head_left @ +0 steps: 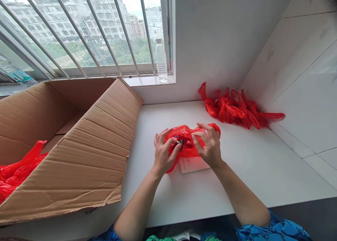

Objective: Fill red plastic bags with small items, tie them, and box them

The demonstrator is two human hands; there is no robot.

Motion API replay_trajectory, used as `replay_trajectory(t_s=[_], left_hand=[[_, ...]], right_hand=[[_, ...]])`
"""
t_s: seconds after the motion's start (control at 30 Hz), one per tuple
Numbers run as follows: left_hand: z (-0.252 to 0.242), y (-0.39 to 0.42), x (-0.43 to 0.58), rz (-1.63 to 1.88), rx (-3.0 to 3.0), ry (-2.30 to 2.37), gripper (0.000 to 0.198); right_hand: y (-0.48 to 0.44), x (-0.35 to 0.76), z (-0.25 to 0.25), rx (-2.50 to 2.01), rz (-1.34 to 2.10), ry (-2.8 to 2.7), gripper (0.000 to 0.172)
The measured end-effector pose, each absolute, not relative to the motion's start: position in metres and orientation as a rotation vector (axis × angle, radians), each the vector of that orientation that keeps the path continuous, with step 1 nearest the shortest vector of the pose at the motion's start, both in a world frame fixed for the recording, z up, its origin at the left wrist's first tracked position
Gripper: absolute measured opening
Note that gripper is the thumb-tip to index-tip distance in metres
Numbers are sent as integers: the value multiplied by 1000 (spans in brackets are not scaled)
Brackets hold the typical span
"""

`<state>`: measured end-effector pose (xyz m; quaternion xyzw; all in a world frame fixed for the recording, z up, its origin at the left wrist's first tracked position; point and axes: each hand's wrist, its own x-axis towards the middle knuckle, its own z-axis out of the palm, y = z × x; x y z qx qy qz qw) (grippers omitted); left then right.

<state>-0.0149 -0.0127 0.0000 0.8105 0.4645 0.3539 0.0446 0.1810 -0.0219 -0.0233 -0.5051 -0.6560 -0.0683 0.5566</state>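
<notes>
My left hand (164, 155) pinches a small dark, shiny wrapped piece (180, 142) between thumb and fingers, over an open red plastic bag (188, 152). Inside the bag lie small red wrapped pieces (187, 139), partly covered by my fingers. Opposite, my right hand (210, 146) hovers at the bag's right side, its fingers apart and the thumb near the index fingertip; nothing shows between them. Under the bag is a white flat box or book (193, 164) with small printed characters; the bag hides most of it.
A large open cardboard box (86, 149) stands at left, with red plastic bags (23, 167) in it. Several tied red bags (234, 109) lie against the wall on the white table (252, 163). A clear bottle (161, 62) stands on the sill by the barred window.
</notes>
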Motion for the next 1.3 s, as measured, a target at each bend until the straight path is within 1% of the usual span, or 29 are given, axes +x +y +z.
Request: replay_trajectory(t_s=[0.07, 0.17, 0.3, 0.4, 0.47, 0.53, 0.6, 0.7, 0.9, 1.07, 1.13, 1.2, 1.3], left_hand=[[2, -13, -15, 1193, 2460, 1436, 12], [3, -14, -16, 1319, 2473, 1448, 13], [4, -16, -14, 1287, 2524, 1439, 16], [4, -17, -13, 1242, 2574, 1392, 17], [4, -17, -13, 1242, 2607, 1361, 16], [4, -17, -13, 1246, 2626, 1339, 16], [5, -18, -13, 1233, 2630, 1318, 16], [6, -18, -11, 1182, 2607, 1289, 19], [8, -18, -10, 1002, 2349, 1186, 23], [12, -18, -14, 879, 2198, 1076, 16], [13, -18, -14, 874, 2193, 1071, 15], [13, -18, -13, 895, 2249, 1109, 16], [9, -18, -11, 931, 2427, 1169, 17]], right_hand=[[-25, 181, -20, -1183, -231, -1489, 8], [-28, 180, -15, -1202, -89, -1528, 11], [-31, 176, -12, -1134, 442, -1568, 24], [-31, 170, -14, -1065, 849, -1478, 30], [-29, 167, -16, -1019, 1054, -1396, 32], [-28, 166, -19, -979, 1170, -1326, 33], [-27, 165, -21, -965, 1200, -1291, 35], [-27, 166, -21, -989, 1155, -1303, 37], [-30, 169, -17, -1009, 1064, -1366, 39], [-29, 167, -16, -890, 1308, -1266, 41], [-29, 166, -15, -867, 1363, -1238, 42], [-28, 165, -15, -882, 1328, -1239, 41], [-27, 166, -16, -893, 1263, -1264, 35]])
